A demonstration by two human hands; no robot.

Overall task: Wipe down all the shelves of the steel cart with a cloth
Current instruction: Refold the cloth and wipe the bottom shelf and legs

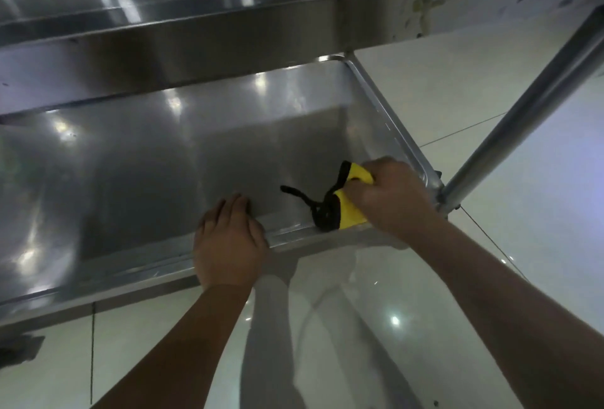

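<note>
Yellow cloth, black trim pointing left, gripped in right hand; left hand flat on shelf rim.

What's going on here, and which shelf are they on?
A person is wiping the lower steel shelf. The right hand grips a yellow cloth with black trim, pressed into the near right corner beside the upright post. The left hand rests on that shelf's near edge and holds nothing. The upper shelf overhangs above.

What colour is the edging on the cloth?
Black, on a yellow cloth; shows best in the head view.
</note>
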